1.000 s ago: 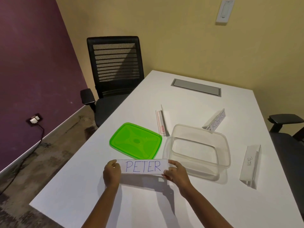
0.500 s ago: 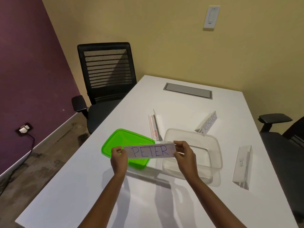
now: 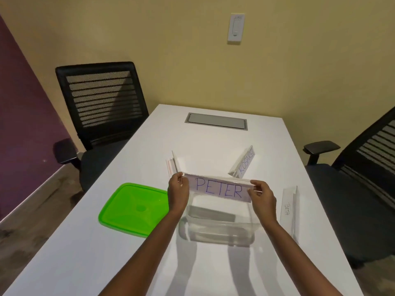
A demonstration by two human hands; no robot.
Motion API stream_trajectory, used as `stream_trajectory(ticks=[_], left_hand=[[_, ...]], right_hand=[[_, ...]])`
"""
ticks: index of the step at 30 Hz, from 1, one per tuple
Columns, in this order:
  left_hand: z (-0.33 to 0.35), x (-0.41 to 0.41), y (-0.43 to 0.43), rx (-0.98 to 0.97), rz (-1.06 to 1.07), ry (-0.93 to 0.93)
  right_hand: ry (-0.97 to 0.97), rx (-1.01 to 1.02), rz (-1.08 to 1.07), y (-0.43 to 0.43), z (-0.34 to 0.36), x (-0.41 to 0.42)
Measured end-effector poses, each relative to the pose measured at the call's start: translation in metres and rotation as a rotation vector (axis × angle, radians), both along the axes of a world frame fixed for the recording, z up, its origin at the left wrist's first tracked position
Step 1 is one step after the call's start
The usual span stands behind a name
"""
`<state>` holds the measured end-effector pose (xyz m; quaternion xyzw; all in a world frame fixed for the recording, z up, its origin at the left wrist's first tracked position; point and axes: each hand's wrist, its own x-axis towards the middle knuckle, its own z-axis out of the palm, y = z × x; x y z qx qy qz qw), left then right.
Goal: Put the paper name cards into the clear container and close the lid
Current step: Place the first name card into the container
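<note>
The white "PETER" name card is held in the air above the clear container, which stands open on the white table. My left hand pinches the card's left end and my right hand pinches its right end. The green lid lies flat on the table to the left of the container. Three other name cards rest on the table: a "KOSAKSI" card behind the container, a "BETA" card to its right, and one with red marks at the back left.
A black mesh chair stands at the table's left side and another black chair at the right. A grey cable hatch is set into the far end of the table. A wall switch is on the yellow wall.
Both hands have lifted the "PETER" card off the table and carried it right and forward, from in front of the green lid to above the clear container.
</note>
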<state>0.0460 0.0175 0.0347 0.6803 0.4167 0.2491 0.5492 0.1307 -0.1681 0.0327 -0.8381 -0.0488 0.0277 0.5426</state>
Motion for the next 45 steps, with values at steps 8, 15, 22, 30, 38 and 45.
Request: stream_trajectory(ticks=[8,15,22,30,38,45], left_hand=[[-0.021,0.027,-0.013,-0.034,-0.163,0.141],[-0.043,0.066,-0.01,-0.007,-0.266,0.317],[-0.058,0.069,-0.016,0.041,-0.291,0.43],[-0.074,0.073,-0.016,0.002,-0.32,0.51],[-0.079,0.071,-0.019,0.005,-0.35,0.531],[-0.072,0.071,-0.02,-0.026,-0.368,0.578]], right_hand=[[0.141,-0.163,0.07,-0.011,-0.012,0.025],[0.197,-0.307,0.141,0.002,-0.03,0.062],[0.199,-0.409,0.186,0.02,-0.044,0.054],[0.286,-0.43,0.204,0.028,-0.065,0.051],[0.281,-0.44,0.215,0.028,-0.074,0.044],[0.318,-0.439,0.229,0.028,-0.075,0.04]])
